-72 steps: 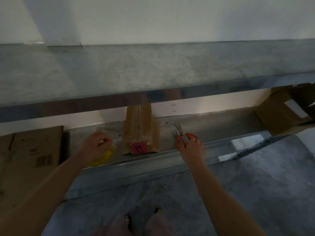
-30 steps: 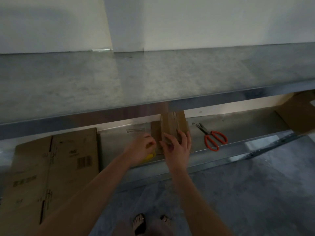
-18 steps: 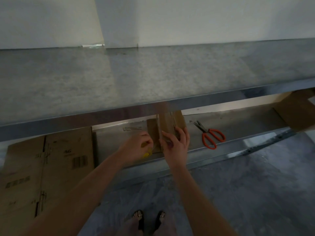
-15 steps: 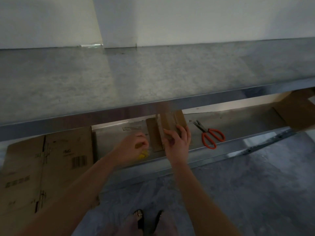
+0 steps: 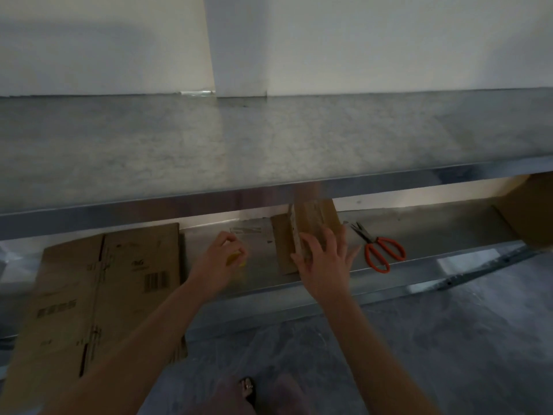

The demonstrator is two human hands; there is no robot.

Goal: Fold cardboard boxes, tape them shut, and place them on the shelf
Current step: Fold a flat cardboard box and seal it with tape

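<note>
The small brown cardboard box (image 5: 311,223) stands on the lower grey metal shelf (image 5: 257,250). Its top is hidden behind the front lip of the upper grey metal shelf (image 5: 269,139). The right hand (image 5: 326,265) lies flat against the box's near face, fingers straight and spread, gripping nothing. The left hand (image 5: 220,259) is near the box on its left and apart from it. It is curled round a small yellow object (image 5: 236,261) that the fingers mostly hide. It looks like a tape roll, though I cannot be sure, and no drawn-out strip of tape can be made out.

The main risk is the box itself. It is narrow and upright, and only an open palm steadies it, so an off-centre push could tip it backwards or skate it along the smooth metal. With the top out of sight, a flap could spring loose or a seam go untaped without being noticed. If tape is being pulled, a one-handed pull could twist it or stick it to the shelf.

The orange-handled scissors (image 5: 380,250) lie on the same shelf just right of the right hand. A careless sweep could knock them over the front edge towards the sandalled foot (image 5: 247,387) below. The flattened brown cardboard carton (image 5: 104,295) at the left overlaps the shelf's front edge, and a nudge from the left arm might send it sliding.
</note>
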